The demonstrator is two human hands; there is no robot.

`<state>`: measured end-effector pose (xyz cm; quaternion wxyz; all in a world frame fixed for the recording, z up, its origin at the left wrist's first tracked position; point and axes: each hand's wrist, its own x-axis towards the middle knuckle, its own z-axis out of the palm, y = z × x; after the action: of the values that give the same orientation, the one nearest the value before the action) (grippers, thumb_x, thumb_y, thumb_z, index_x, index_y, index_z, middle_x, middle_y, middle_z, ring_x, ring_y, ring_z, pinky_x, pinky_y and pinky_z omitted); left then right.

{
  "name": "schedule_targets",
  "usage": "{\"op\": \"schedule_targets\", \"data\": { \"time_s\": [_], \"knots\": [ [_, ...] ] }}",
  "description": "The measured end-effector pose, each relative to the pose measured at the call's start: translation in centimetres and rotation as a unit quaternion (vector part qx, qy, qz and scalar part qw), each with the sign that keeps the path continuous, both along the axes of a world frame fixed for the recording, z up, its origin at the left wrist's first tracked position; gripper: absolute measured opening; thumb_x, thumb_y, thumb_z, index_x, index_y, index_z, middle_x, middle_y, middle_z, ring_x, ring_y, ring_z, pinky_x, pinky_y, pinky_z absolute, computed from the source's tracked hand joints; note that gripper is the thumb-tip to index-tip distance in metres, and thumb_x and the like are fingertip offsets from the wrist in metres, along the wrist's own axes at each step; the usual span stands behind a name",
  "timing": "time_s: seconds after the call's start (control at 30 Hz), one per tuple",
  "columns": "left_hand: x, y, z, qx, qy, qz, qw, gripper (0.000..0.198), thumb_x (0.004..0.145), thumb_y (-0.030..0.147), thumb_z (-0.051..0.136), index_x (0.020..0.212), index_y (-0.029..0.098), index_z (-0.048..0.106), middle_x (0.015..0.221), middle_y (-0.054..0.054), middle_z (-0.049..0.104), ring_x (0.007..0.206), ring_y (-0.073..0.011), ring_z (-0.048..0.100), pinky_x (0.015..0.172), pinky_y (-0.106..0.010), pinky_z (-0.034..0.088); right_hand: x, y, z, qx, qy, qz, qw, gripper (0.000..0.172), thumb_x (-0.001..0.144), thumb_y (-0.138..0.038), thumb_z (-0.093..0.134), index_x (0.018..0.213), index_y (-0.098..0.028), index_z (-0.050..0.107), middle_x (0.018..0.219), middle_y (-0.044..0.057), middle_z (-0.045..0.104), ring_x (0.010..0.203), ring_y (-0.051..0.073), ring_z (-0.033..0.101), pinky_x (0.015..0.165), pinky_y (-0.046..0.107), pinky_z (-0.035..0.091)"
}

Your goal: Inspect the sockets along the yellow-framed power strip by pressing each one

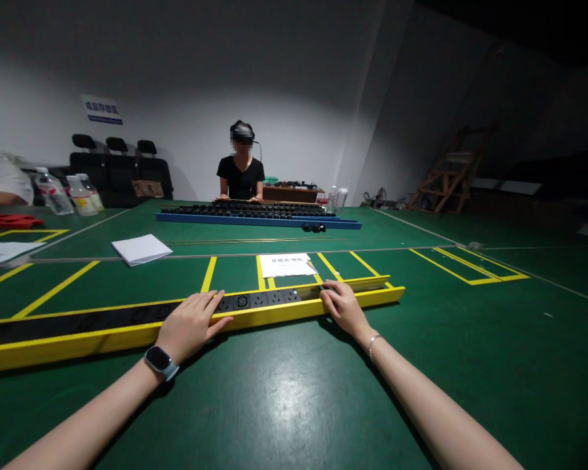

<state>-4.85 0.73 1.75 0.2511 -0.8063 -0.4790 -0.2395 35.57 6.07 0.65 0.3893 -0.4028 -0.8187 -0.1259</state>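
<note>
A long yellow rail [274, 318] lies across the table in front of me, a row of black socket modules [259, 299] set in its channel. My left hand [191, 323], with a watch on the wrist, grips the rail near its middle, fingers over the top and thumb along the near wall. Close to the rail's right end, my right hand [342, 307] has its fingers bent into the channel on a black socket module [327, 289], mostly hidden by the fingers. A bare stretch of channel separates that piece from the row.
Beyond the rail lie a labelled paper sheet [287, 265] and a white paper stack [142, 249]. Farther back, a co-worker [242, 173] sits behind a blue rail [255, 220] and black modules. Bottles [53, 192] stand at the left; yellow tape [485, 281] marks the green table.
</note>
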Motion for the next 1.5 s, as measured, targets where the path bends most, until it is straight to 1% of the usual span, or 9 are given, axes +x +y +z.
{"op": "schedule_targets", "data": {
  "time_s": [0.23,0.33,0.43,0.53,0.63,0.93,1.13,1.4,1.5],
  "knots": [
    [0.1,-0.1,0.1,-0.006,-0.003,-0.001,1.000,0.061,0.088,0.059,0.044,0.129,0.015,0.056,0.119,-0.015,0.066,0.107,-0.0279,0.063,0.094,-0.045,0.049,-0.1,-0.3,0.1,-0.005,-0.001,-0.015,1.000,0.024,0.097,-0.029,0.046,0.095,-0.023,0.069,0.110,0.009,0.064,0.110,0.025,0.057,0.095,0.045,0.046],
    [0.0,0.0,0.1,-0.003,0.007,0.004,1.000,0.062,0.088,0.059,0.045,0.129,0.015,0.056,0.119,-0.014,0.066,0.107,-0.0279,0.063,0.093,-0.044,0.050,-1.0,-1.1,0.4,-0.014,-0.008,-0.005,1.000,0.023,0.097,-0.027,0.045,0.099,-0.024,0.068,0.114,0.009,0.063,0.112,0.024,0.056,0.098,0.046,0.045],
    [0.0,0.0,0.0,0.000,0.015,0.006,1.000,0.063,0.088,0.059,0.045,0.130,0.014,0.055,0.120,-0.014,0.066,0.107,-0.0278,0.063,0.093,-0.043,0.049,-3.0,-2.4,0.8,-0.025,-0.033,0.034,0.999,0.025,0.096,-0.025,0.046,0.113,-0.025,0.064,0.121,0.008,0.062,0.116,0.023,0.055,0.102,0.046,0.042],
    [0.0,0.0,0.0,0.001,0.020,0.007,1.000,0.063,0.088,0.059,0.046,0.130,0.013,0.054,0.120,-0.014,0.066,0.108,-0.0275,0.063,0.095,-0.043,0.049,-5.2,-3.7,1.2,-0.041,-0.063,0.079,0.994,0.037,0.096,-0.024,0.045,0.132,-0.024,0.052,0.132,0.008,0.058,0.124,0.021,0.052,0.108,0.045,0.039],
    [0.0,0.1,-0.1,0.002,0.025,0.009,1.000,0.063,0.088,0.059,0.046,0.130,0.013,0.055,0.120,-0.015,0.066,0.108,-0.0275,0.063,0.095,-0.043,0.048,-6.5,-4.3,1.3,-0.050,-0.090,0.113,0.988,0.046,0.096,-0.023,0.045,0.142,-0.024,0.042,0.140,0.008,0.052,0.133,0.021,0.044,0.111,0.044,0.037],
    [-0.1,0.1,-0.1,0.010,0.037,0.016,0.999,0.063,0.088,0.060,0.045,0.128,0.012,0.056,0.119,-0.014,0.066,0.107,-0.0268,0.063,0.093,-0.041,0.049,-6.4,-3.8,1.1,-0.051,-0.081,0.116,0.989,0.043,0.094,-0.017,0.048,0.136,-0.023,0.048,0.138,0.007,0.054,0.130,0.019,0.047,0.111,0.045,0.036],
    [0.0,0.0,0.0,0.002,0.032,0.020,0.999,0.063,0.088,0.060,0.045,0.129,0.013,0.056,0.120,-0.013,0.066,0.107,-0.0267,0.063,0.094,-0.041,0.049,-6.1,-3.6,1.1,-0.043,-0.051,0.112,0.991,0.039,0.093,-0.014,0.047,0.130,-0.025,0.054,0.131,0.007,0.060,0.123,0.020,0.053,0.107,0.046,0.040],
    [-0.1,0.1,-0.1,0.000,0.031,0.020,0.999,0.064,0.087,0.060,0.046,0.130,0.013,0.055,0.121,-0.014,0.066,0.108,-0.0269,0.062,0.094,-0.042,0.048,-6.3,-3.7,1.1,-0.036,-0.074,0.094,0.992,0.043,0.093,-0.016,0.048,0.135,-0.023,0.049,0.130,0.009,0.058,0.121,0.023,0.051,0.105,0.047,0.040],
    [-0.1,0.1,-0.2,0.003,0.035,0.020,0.999,0.064,0.088,0.060,0.045,0.131,0.013,0.054,0.121,-0.014,0.065,0.109,-0.0267,0.062,0.095,-0.042,0.048,-6.5,-3.6,0.9,-0.026,-0.078,0.082,0.993,0.040,0.092,-0.017,0.050,0.132,-0.022,0.052,0.126,0.011,0.058,0.118,0.024,0.051,0.104,0.048,0.040]
  ]
}}
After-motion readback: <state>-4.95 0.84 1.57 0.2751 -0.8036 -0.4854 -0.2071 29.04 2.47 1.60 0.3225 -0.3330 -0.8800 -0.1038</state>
